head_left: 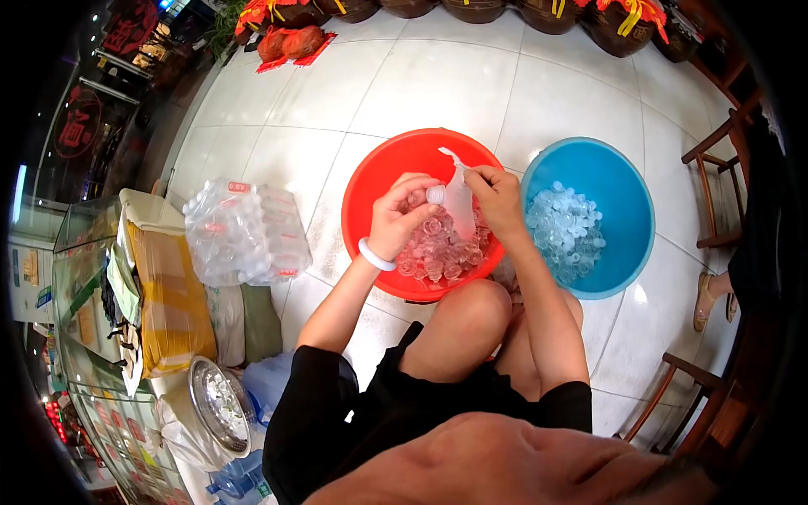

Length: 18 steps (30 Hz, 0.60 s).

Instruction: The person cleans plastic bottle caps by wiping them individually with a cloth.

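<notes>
Over the red tub (359, 181), my left hand (400, 215) is closed around a small clear bottle (435, 194) with a whitish ribbed end. My right hand (498, 198) pinches a thin, translucent white sheet (459, 206), probably plastic or cloth, which hangs down beside the bottle. A pile of small clear containers (438, 257) lies in the red tub under both hands. To the right, the blue tub (635, 206) holds many small clear and whitish pieces (568, 231), too small to name surely. A white bangle circles my left wrist.
A plastic-wrapped pack of bottles (244, 231) stands on the tiled floor at left. Below it are a taped cardboard box (177, 303) and a metal basin (202, 387). Dark jars (547, 13) line the back. Wooden chairs (715, 151) and another person's foot (707, 303) are at right.
</notes>
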{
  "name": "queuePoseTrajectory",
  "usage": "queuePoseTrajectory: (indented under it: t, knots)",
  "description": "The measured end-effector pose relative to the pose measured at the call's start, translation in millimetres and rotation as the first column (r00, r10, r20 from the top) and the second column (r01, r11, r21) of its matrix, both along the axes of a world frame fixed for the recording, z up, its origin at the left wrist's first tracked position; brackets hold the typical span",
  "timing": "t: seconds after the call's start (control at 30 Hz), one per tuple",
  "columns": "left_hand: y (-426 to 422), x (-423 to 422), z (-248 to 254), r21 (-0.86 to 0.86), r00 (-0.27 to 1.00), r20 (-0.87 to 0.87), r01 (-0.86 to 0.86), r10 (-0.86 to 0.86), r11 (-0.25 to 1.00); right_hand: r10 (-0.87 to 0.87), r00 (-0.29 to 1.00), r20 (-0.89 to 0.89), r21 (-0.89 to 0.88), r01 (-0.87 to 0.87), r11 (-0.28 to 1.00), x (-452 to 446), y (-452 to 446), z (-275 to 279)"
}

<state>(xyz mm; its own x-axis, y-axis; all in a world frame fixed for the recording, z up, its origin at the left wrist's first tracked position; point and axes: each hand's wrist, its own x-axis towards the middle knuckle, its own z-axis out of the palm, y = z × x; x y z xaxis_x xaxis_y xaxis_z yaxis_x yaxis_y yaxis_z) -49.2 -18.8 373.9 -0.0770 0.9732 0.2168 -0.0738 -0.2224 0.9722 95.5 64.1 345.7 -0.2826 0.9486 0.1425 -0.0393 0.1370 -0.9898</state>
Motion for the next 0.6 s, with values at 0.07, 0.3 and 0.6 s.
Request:
queuePoseTrajectory:
  t: [0.07,0.3,0.6]
  knots:
    - [0.2,2.2,-1.0,0.045,0.997,-0.053,-0.047,0.049,0.998,0.013,1.0,-0.016,0.002,-0.013,1.0,-0.7,-1.1,2.4]
    - [-2.4,2.5,-7.2,0.062,0.981,-0.119,-0.148,0.155,0.987,0.04,0.997,-0.064,-0.002,-0.04,0.999,0.1,-1.4,3.6]
    - [-2.8,7.1,-1.5,0.226,0.944,-0.216,-0.199,0.248,0.954,0.031,0.996,-0.084,0.006,-0.031,1.0,-2.9,-1.6,0.4]
